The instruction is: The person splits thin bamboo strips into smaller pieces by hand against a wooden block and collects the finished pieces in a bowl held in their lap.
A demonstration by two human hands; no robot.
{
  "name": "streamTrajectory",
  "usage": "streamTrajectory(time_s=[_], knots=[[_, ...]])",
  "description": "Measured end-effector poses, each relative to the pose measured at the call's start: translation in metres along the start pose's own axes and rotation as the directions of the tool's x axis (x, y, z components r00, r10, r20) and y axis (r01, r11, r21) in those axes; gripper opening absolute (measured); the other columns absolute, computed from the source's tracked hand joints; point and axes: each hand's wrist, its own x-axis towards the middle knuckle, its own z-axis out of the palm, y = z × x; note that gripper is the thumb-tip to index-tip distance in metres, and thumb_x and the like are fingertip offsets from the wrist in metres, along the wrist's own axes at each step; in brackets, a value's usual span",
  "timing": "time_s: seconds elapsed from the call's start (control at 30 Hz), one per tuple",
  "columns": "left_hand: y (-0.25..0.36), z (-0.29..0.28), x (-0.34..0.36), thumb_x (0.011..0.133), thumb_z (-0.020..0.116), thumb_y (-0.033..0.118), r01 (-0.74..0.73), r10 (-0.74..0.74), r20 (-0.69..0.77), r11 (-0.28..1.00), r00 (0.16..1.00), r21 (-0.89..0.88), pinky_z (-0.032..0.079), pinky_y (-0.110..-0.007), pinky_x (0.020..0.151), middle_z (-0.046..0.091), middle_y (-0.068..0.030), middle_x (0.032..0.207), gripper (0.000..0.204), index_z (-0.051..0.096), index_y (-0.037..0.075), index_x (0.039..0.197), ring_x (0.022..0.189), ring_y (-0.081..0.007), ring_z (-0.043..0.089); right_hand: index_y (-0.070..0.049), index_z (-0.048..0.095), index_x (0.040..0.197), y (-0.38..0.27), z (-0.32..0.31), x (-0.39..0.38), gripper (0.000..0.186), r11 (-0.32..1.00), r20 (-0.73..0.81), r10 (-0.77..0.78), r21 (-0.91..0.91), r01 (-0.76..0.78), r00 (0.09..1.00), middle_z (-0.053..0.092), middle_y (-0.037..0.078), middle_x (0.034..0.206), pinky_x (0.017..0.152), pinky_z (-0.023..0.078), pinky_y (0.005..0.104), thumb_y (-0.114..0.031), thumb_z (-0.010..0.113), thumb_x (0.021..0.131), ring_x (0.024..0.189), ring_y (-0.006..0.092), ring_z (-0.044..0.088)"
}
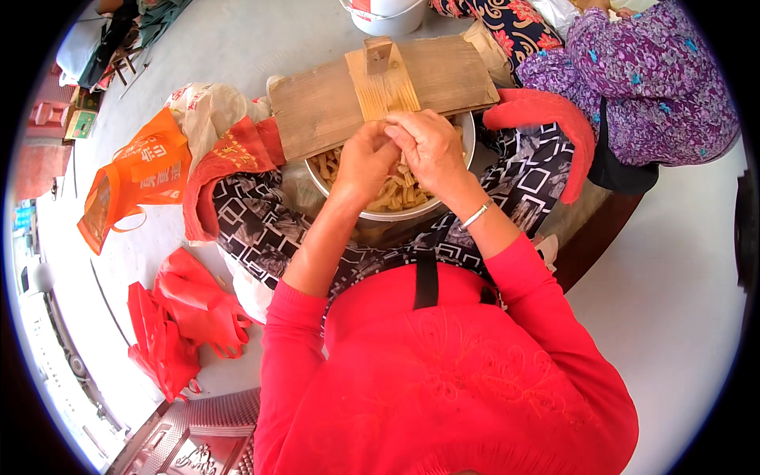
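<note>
My left hand point(366, 162) and my right hand point(431, 150) meet at the near edge of a wooden board point(309, 107), fingers closed and fingertips together. Whatever they pinch is hidden by the fingers. A paler wood strip point(386, 89) crosses the board, with a small wooden block point(378, 55) standing at its far end. Under my hands, a round metal basin point(412, 214) holds many short tan-yellow pieces point(393, 196), too small to name. The board covers the basin's far part. A light bangle circles my right wrist.
Red towels point(546, 111) lie over my patterned lap on both sides. At the left are an orange bag point(142, 170) and red bags point(198, 297). Beyond the board stands a white bucket point(388, 17). Another person's purple floral sleeve point(645, 75) is close at the right.
</note>
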Motion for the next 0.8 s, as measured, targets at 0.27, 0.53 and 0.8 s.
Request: streamTrajectory(time_s=[0.27,0.53,0.8], knots=[[0.031,-0.028,-0.015,0.091,0.061,0.019,0.016,-0.066,0.225,0.976,0.972,0.216,0.041,-0.023,0.052,0.056,-0.0009,0.068,0.022,0.064,0.001,0.103,0.059,-0.0058,0.047,-0.003,0.061,0.072,0.013,-0.034,-0.003,0.027,0.978,0.282,0.205,-0.012,-0.210,0.937,0.057,0.015,0.059,0.050,0.044,0.0377,-0.025,0.064,0.087,0.055,0.0287,0.060],[0.039,-0.009,-0.036,0.101,0.047,0.032,-0.146,0.129,0.233,0.988,0.964,0.057,0.033,-0.020,0.048,0.054,0.0032,0.068,0.039,0.065,-0.001,0.092,0.060,-0.0033,0.046,0.000,0.069,0.107,-0.072,-0.054,-0.020,0.020,-0.016,0.654,0.146,0.752,-0.659,0.742,0.054,-0.003,0.066,0.048,0.034,0.0196,-0.009,0.055,0.096,0.053,0.0028,0.042],[0.032,0.020,-0.057,0.097,0.055,0.021,-0.180,0.206,0.144,0.968,0.968,-0.173,0.025,-0.018,0.049,0.046,0.0050,0.068,0.020,0.057,0.003,0.102,0.056,-0.0028,0.035,-0.008,0.067,0.114,-0.039,-0.031,-0.010,0.026,0.980,0.088,0.068,0.181,-0.083,0.994,0.065,0.009,0.075,0.054,0.047,0.0284,-0.007,0.059,0.090,0.060,0.0186,0.061]])
